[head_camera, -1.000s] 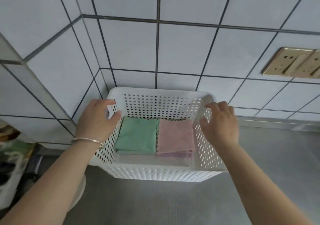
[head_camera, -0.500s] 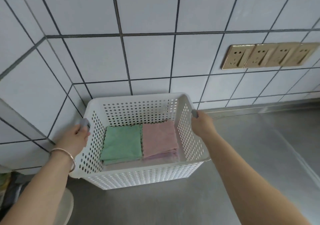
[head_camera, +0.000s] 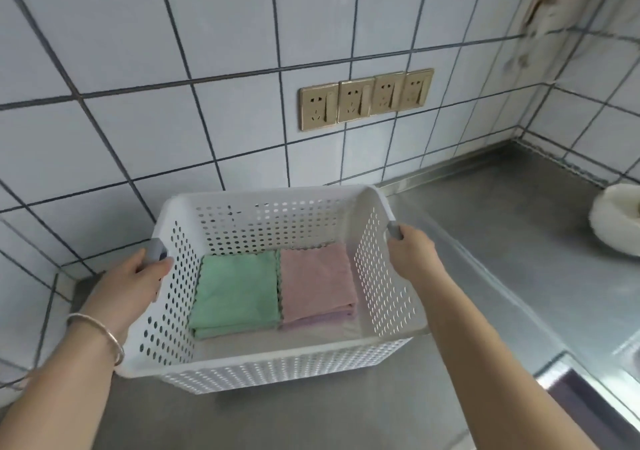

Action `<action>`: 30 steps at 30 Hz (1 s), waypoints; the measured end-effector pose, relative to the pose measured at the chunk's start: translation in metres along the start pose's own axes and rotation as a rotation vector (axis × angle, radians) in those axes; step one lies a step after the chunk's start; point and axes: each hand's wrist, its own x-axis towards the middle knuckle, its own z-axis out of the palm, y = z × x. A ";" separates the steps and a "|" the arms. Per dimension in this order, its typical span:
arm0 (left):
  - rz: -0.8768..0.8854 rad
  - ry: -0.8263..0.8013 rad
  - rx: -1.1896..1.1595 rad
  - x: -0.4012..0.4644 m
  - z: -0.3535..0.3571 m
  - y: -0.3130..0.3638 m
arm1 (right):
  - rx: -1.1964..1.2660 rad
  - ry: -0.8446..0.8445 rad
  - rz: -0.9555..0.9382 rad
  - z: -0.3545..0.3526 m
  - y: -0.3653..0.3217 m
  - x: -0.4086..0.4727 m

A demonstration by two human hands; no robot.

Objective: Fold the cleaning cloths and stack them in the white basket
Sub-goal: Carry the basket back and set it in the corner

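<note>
The white perforated basket [head_camera: 277,366] stands on the steel counter near the tiled wall. Inside lie two piles of folded cloths side by side: green ones [head_camera: 235,292] on the left, a pink one [head_camera: 317,281] on the right with a purple cloth [head_camera: 318,321] under it. My left hand [head_camera: 130,285] grips the grey handle on the basket's left end. My right hand [head_camera: 412,253] grips the grey handle on its right end.
The steel counter [head_camera: 502,248] stretches to the right, where a white round bowl-like object [head_camera: 613,222] sits near the corner. A row of gold wall sockets [head_camera: 365,99] is above the basket. A sink edge [head_camera: 595,390] shows at lower right.
Both hands went from the basket's top rim to its grey side handles. The view swung to the right, and the basket now sits further left and lower against the wall.
</note>
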 end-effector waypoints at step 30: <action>0.895 -1.221 0.355 -0.402 0.380 0.185 | 0.357 1.086 1.160 -0.214 0.368 -0.475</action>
